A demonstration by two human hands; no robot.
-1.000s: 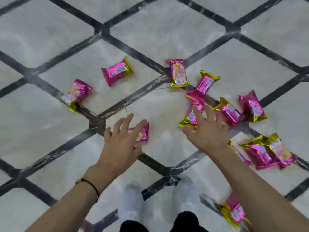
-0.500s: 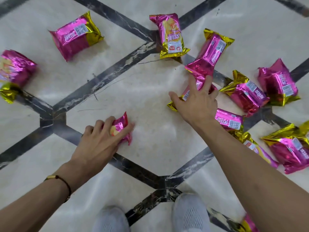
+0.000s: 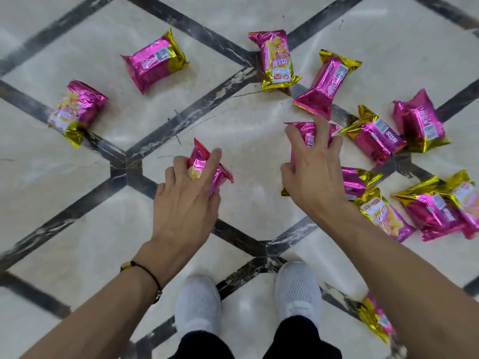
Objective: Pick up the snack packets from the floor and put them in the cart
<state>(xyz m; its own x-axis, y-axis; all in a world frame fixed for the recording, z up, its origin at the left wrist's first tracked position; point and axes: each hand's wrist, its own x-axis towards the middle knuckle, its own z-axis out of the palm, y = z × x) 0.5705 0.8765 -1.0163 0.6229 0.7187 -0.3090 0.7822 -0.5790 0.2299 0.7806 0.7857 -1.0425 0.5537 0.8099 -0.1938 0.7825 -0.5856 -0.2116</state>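
Observation:
Pink and gold snack packets lie scattered on the pale marble floor (image 3: pixel 246 141). My left hand (image 3: pixel 188 200) grips one packet (image 3: pixel 201 164), fingers curled round it. My right hand (image 3: pixel 315 177) grips another packet (image 3: pixel 312 134) from above. Loose packets lie at far left (image 3: pixel 77 111), upper left (image 3: pixel 155 62), top centre (image 3: pixel 277 59) and upper right (image 3: pixel 328 84). Several more crowd the right side, among them one (image 3: pixel 375 137) just beyond my right hand. The cart is out of view.
My two white shoes (image 3: pixel 198 307) stand at the bottom centre. Dark stone strips (image 3: pixel 186 117) cross the floor in a diamond pattern. One more packet (image 3: pixel 375 320) lies half hidden under my right forearm at the lower right.
Both hands have closed on their packets, which now tilt up off the floor. The view has shifted, so the packets sit lower in the frame.

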